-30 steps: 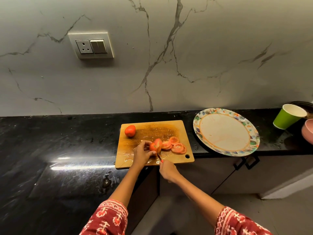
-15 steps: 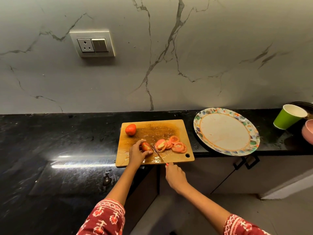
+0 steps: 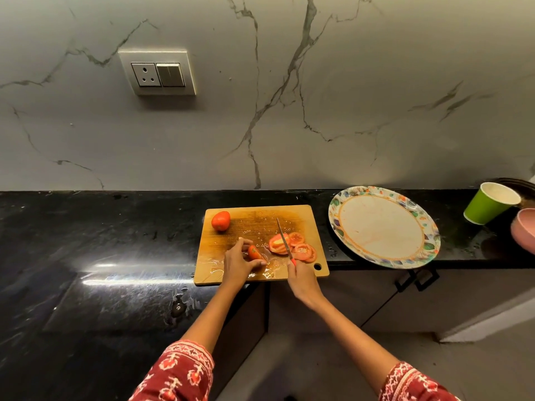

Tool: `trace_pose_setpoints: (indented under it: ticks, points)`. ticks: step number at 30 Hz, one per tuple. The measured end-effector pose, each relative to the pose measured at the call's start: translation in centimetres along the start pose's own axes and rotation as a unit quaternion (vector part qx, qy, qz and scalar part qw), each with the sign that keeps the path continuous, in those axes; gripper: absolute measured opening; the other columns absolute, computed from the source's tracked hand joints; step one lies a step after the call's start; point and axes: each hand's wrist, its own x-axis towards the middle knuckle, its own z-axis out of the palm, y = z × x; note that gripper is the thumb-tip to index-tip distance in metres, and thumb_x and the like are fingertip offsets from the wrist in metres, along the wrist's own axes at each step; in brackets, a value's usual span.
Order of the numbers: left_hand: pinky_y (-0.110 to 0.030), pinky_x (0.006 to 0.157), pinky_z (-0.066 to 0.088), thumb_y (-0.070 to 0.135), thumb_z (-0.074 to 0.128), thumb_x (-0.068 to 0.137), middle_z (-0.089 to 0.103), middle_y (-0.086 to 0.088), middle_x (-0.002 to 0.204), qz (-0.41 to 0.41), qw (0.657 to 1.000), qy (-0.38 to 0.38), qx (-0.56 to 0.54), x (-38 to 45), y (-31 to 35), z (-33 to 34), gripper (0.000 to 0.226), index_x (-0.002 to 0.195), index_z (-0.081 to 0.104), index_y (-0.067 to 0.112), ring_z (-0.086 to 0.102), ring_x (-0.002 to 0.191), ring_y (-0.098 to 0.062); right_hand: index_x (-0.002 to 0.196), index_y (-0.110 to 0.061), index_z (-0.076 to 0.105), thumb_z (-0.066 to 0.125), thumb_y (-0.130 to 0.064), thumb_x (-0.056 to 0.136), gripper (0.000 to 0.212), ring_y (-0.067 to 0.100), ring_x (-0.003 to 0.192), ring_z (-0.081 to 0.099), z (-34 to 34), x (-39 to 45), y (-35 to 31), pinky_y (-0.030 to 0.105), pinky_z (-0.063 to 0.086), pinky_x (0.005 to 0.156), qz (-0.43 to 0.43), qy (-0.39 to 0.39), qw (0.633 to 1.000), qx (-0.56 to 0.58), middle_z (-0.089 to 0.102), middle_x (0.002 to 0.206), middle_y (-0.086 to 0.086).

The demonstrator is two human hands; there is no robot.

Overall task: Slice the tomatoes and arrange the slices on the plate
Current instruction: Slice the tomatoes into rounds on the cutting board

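Note:
A wet wooden cutting board (image 3: 301,215) lies on the black counter. A whole red tomato (image 3: 220,220) sits at its far left corner. My left hand (image 3: 238,263) pinches the remaining tomato end piece (image 3: 254,252) near the board's front. My right hand (image 3: 301,277) grips a small knife (image 3: 283,238) by its red handle; the blade points away from me and lies across several cut tomato slices (image 3: 295,246) on the board's right side. The floral-rimmed plate (image 3: 341,227) stands to the right of the board and carries no slices.
A green paper cup (image 3: 489,206) and a pink bowl (image 3: 524,233) stand at the far right of the counter. A socket and switch panel (image 3: 157,72) is on the marble wall. Cabinet handles (image 3: 417,280) hang below the counter's front edge.
A slice has come off the tomato and fallen onto the pile. My right hand swung the knife to the right, over the slices. My left hand holds a smaller end piece.

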Motion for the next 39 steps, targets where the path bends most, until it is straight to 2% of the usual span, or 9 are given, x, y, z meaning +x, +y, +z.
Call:
trace_pose_setpoints:
  ticks: [4,8,11,17,23,27,30,35,39]
  points:
    - [-0.039,0.088,0.050,0.022,0.086,0.059,0.059,-0.005,0.112,-0.020,0.999,0.025,0.034,0.1,-0.5,-0.5,0.067,0.116,0.051,0.016,0.055,0.106,-0.022,0.081,-0.010,0.050,0.034,-0.021,0.101,0.028,0.022,0.075,0.050,-0.8,0.4,0.9,0.029,0.032,0.065,0.018,0.011,1.000,0.018,0.053,0.076,0.007]
    - [-0.038,0.087,0.045,0.031,0.087,0.054,0.056,-0.008,0.119,-0.039,0.986,-0.064,0.148,0.4,-0.6,-1.7,0.091,0.131,0.041,0.018,0.050,0.114,-0.026,0.089,-0.011,0.052,0.034,-0.022,0.101,0.024,0.023,0.075,0.052,-0.6,1.0,1.1,0.032,0.034,0.065,0.008,0.022,0.999,0.032,0.053,0.075,0.006]
    - [-0.036,0.089,0.043,0.026,0.089,0.052,0.055,-0.007,0.120,-0.033,0.973,-0.121,0.192,0.8,-0.5,-3.5,0.103,0.138,0.032,0.021,0.051,0.115,-0.024,0.073,-0.014,0.047,0.034,-0.021,0.101,0.031,0.018,0.068,0.048,-0.4,1.3,0.6,0.031,0.033,0.063,-0.003,0.031,0.998,0.051,0.048,0.069,0.002]
    - [-0.038,0.108,0.034,0.017,0.088,0.054,0.041,-0.005,0.142,0.010,0.947,-0.210,0.243,2.2,-0.4,-5.0,0.102,0.139,0.031,0.021,0.037,0.130,-0.023,0.061,-0.021,0.036,0.035,-0.017,0.101,0.040,0.008,0.057,0.037,-0.1,2.0,-0.5,0.033,0.031,0.063,-0.014,0.036,0.997,0.071,0.040,0.061,-0.004]
    - [-0.032,0.098,0.044,-0.005,0.072,0.069,0.048,-0.008,0.135,0.019,0.929,-0.267,0.255,3.6,0.5,-4.2,0.085,0.139,0.031,0.020,0.047,0.122,-0.022,0.060,-0.021,0.036,0.034,-0.018,0.101,0.041,0.008,0.056,0.036,-0.1,2.4,-0.5,0.032,0.031,0.062,-0.005,0.031,0.997,0.075,0.039,0.060,-0.004]
    - [-0.032,0.087,0.047,0.029,0.084,0.062,0.060,-0.007,0.117,0.026,0.926,-0.263,0.271,3.2,0.3,-4.3,0.091,0.137,0.033,0.018,0.057,0.105,-0.021,0.062,-0.018,0.037,0.035,-0.018,0.101,0.039,0.008,0.057,0.036,0.0,2.4,-0.4,0.032,0.030,0.062,0.001,0.031,0.996,0.084,0.039,0.062,-0.002]
    - [-0.037,0.092,0.045,0.046,0.085,0.053,0.057,-0.006,0.123,0.042,0.908,-0.241,0.340,3.2,0.1,-4.8,0.107,0.139,0.029,0.017,0.052,0.114,-0.025,0.063,-0.016,0.039,0.035,-0.018,0.100,0.037,0.010,0.059,0.037,0.1,2.4,-0.3,0.033,0.031,0.063,0.000,0.035,0.995,0.093,0.039,0.063,0.000]
    - [-0.035,0.105,0.035,0.035,0.084,0.059,0.044,-0.003,0.138,0.079,0.899,-0.280,0.328,3.1,1.1,-3.2,0.097,0.139,0.033,0.019,0.038,0.128,-0.024,0.063,-0.018,0.036,0.036,-0.016,0.100,0.037,0.009,0.058,0.035,0.1,2.2,-0.5,0.031,0.029,0.063,0.002,0.032,0.995,0.098,0.037,0.062,-0.002]
    - [-0.031,0.092,0.045,0.029,0.083,0.062,0.061,-0.001,0.120,0.061,0.904,-0.286,0.311,2.8,1.5,-2.0,0.076,0.128,0.047,0.016,0.056,0.112,-0.018,0.067,-0.015,0.042,0.036,-0.016,0.100,0.034,0.013,0.064,0.040,0.3,2.2,-0.2,0.032,0.032,0.064,-0.005,0.034,0.993,0.112,0.041,0.067,0.003]
